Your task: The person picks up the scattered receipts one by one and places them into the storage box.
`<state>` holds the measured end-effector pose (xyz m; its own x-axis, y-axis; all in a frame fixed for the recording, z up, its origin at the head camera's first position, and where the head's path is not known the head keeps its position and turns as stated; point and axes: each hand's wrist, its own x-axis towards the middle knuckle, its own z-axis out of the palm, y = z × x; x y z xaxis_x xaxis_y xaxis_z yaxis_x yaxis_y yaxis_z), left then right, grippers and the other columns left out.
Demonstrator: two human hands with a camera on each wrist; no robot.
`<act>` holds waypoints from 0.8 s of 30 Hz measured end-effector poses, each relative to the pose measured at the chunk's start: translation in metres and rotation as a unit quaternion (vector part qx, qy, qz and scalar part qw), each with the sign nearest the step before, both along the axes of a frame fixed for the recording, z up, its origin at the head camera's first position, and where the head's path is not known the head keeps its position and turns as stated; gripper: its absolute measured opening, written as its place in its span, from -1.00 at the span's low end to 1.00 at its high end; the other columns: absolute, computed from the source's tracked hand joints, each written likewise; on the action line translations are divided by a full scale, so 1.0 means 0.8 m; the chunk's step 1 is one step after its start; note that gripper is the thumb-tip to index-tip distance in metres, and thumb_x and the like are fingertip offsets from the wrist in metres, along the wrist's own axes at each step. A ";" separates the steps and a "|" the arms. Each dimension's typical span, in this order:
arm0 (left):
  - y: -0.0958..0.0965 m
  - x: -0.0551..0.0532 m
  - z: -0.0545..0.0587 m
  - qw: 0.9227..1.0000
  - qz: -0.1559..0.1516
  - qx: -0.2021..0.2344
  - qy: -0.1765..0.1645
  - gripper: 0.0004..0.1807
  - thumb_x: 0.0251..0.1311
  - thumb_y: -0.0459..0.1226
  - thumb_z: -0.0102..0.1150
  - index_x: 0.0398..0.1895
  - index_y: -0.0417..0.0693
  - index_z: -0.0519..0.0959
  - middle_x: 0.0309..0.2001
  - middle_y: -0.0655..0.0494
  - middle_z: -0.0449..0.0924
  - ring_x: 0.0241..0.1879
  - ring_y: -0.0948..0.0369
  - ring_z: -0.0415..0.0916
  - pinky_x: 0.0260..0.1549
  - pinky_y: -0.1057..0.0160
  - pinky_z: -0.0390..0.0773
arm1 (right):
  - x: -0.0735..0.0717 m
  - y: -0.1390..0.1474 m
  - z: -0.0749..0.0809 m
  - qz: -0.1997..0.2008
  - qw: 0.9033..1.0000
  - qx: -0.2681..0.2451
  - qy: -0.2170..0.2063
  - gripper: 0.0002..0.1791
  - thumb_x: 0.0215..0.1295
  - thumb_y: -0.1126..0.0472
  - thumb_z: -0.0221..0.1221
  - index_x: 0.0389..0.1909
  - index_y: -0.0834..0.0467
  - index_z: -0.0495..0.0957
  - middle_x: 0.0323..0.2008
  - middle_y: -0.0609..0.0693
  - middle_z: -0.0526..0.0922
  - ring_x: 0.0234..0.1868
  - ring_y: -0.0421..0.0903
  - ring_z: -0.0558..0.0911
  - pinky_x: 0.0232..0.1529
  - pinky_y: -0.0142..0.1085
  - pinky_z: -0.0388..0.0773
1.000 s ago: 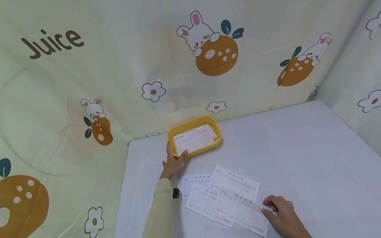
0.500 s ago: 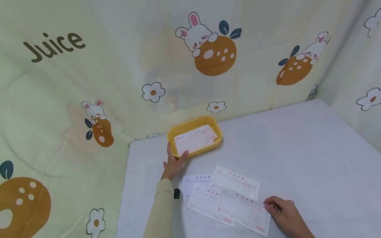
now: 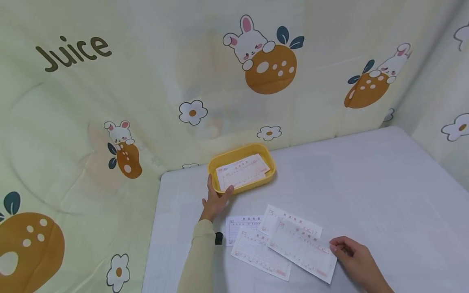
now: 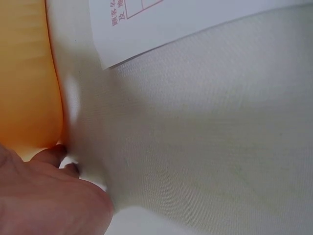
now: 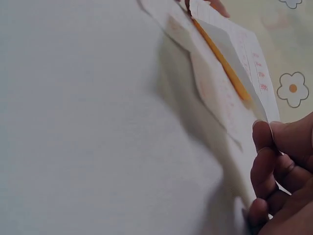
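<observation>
R. hand (image 3: 357, 260) pinches red-printed white paper slip (image 3: 304, 250); 3 slips (image 3: 258, 254) still on white tbl. (image 3: 384, 195), others (image 3: 243, 171) in yellow plastic tray (image 3: 236, 156) l. hand (image 3: 215, 203) grips.

Head: soft light | left wrist: soft shadows | right wrist: perhaps blurred

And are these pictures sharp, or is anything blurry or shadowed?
Head: fairly even light, fine print on the paper slips unreadable. Left wrist: shadow beside the yellow tray, red characters fairly crisp. Right wrist: print on the held slip blurred, soft shadow on the table.
</observation>
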<state>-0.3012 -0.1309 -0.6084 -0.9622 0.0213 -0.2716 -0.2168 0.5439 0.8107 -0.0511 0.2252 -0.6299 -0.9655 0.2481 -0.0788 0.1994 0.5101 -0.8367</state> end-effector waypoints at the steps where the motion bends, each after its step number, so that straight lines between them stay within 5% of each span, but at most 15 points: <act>1: 0.000 0.000 0.002 1.000 0.000 -0.002 -0.005 0.25 0.34 0.31 0.27 0.77 0.25 -0.38 0.75 -0.09 -0.20 0.69 -0.17 -0.19 0.54 -0.28 -0.62 | -0.003 0.000 0.002 -0.002 1.000 -0.003 0.011 -0.91 0.45 0.39 0.32 -0.10 0.32 0.70 -0.31 -0.07 0.70 -0.33 -0.29 0.57 -0.28 -0.44 0.58; 13: 0.000 0.004 0.004 1.000 -0.003 0.010 0.012 0.26 0.32 0.33 0.27 0.78 0.21 -0.34 0.74 -0.15 -0.18 0.68 -0.23 -0.16 0.52 -0.34 -0.62 | -0.054 -0.001 0.033 0.009 0.999 0.011 0.041 -0.86 0.50 0.32 0.30 -0.06 0.32 0.70 -0.28 -0.03 0.69 -0.29 -0.24 0.53 -0.29 -0.41 0.49; 24: -0.001 0.000 0.000 1.000 -0.007 -0.007 0.011 0.23 0.37 0.31 0.24 0.78 0.22 -0.37 0.75 -0.07 -0.18 0.69 -0.12 -0.16 0.54 -0.30 -0.59 | -0.125 -0.015 0.051 0.043 0.995 -0.001 0.087 -0.86 0.52 0.35 0.27 -0.03 0.35 0.67 -0.27 0.05 0.67 -0.27 -0.10 0.52 -0.31 -0.40 0.49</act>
